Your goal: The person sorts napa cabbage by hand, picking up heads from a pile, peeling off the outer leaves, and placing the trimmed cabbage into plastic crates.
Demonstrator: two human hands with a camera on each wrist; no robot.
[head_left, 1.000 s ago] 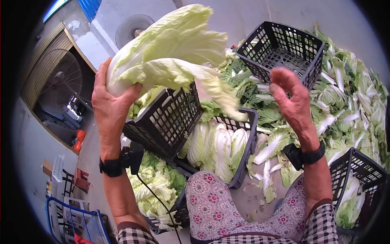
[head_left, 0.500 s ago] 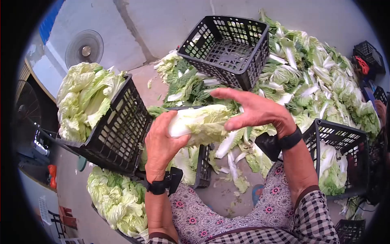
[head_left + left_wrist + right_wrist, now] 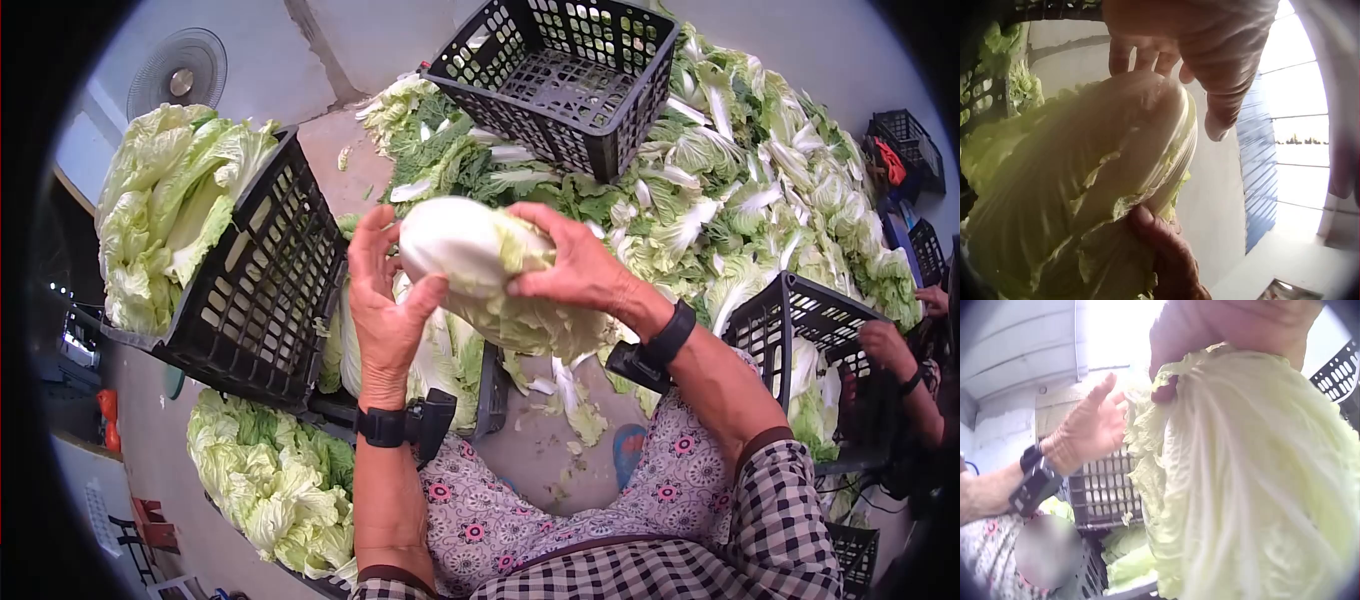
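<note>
A pale napa cabbage [image 3: 465, 245] is in front of the lap, its white base toward the left hand. My right hand [image 3: 588, 265] grips its side, thumb on the near leaves; in the left wrist view that thumb and hand [image 3: 1175, 259] press against the cabbage [image 3: 1085, 169]. Beside the base, my left hand [image 3: 385, 320] has its fingers spread. The right wrist view shows the left hand [image 3: 1088, 431] open, left of the cabbage [image 3: 1229, 481]; whether its fingertips touch the base, I cannot tell.
A tilted black crate [image 3: 255, 290] full of cabbages stands at left, above loose heads [image 3: 280, 490]. An empty crate [image 3: 560, 85] sits on the leaf pile [image 3: 745, 190]. Another crate [image 3: 800, 300] holds cabbage at right, near another person's hand [image 3: 888, 348]. A fan [image 3: 180, 82] stands back left.
The cabbage came down from the upper left to the middle and turned base-up. My right hand, free before, has taken hold of it; my left hand has loosened from its base.
</note>
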